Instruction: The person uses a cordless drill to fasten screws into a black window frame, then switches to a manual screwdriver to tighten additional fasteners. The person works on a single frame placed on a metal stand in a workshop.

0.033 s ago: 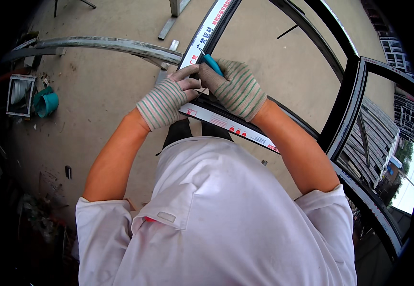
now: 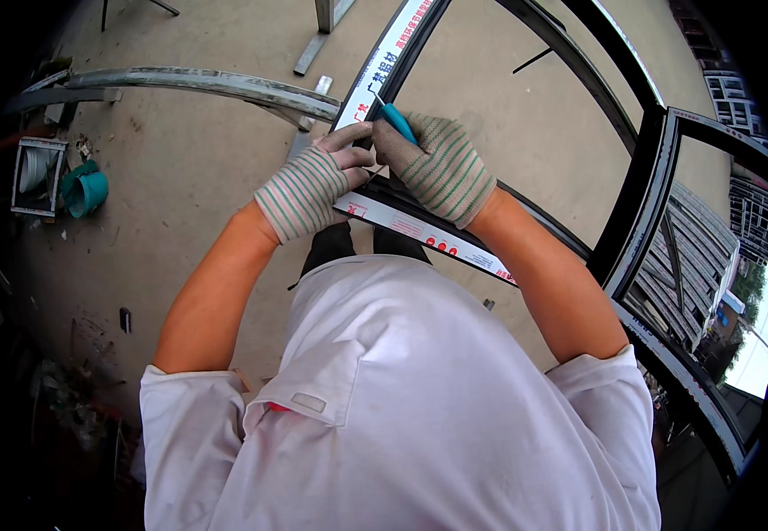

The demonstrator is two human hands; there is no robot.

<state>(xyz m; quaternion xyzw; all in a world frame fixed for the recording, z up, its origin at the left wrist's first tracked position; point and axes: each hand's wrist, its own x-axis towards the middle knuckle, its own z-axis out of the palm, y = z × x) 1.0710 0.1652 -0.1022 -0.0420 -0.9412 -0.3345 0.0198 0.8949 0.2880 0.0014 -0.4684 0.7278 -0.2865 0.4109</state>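
My striped-gloved right hand (image 2: 437, 168) was wrapped round a slim teal-handled tool (image 2: 397, 122), at the corner of a white-filmed black metal frame (image 2: 401, 223); my striped-gloved left hand (image 2: 308, 184) lay there, probably for steadiness (whether it gripped anything, I couldn't tell).

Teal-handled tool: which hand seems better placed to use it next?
Probably the right hand: it grips the teal-handled tool near a corner of the frame. The left hand is close beside, fingers bent, off the handle.
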